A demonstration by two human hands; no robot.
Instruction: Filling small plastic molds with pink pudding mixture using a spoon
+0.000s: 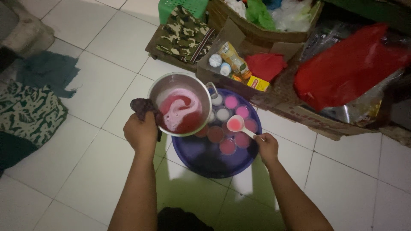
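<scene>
- Nearest the camera, two bare forearms reach forward over a white tiled floor (98,81); a dark patch of clothing sits at the bottom edge between them.
- The left hand (141,132) is closed around a dark crumpled cloth (144,106) pressed against the rim of a round steel pot (180,104), holding the pot tilted over the basin; frothy pink and red liquid shows inside it.
- The right hand (267,147) is closed on the handle of a white plastic ladle (236,124), whose bowl is full of pink liquid and hovers above the cups.
- Under both sits a wide, round, dark blue plastic basin (201,160) on the floor, packed at its far half with small round cups (227,146) of pink, red and white filling; its near half is bare.
- Just beyond the basin stands a cardboard box (274,100) with bottles (233,57) and a red cloth, crowding the far rim.
- A red plastic bag (346,68) lies to the right, a camouflage-patterned cloth (184,34) further back.
- To the left, patterned green fabric (28,111) lies well apart; open tiles remain between it and the basin, and to the right of the basin.
</scene>
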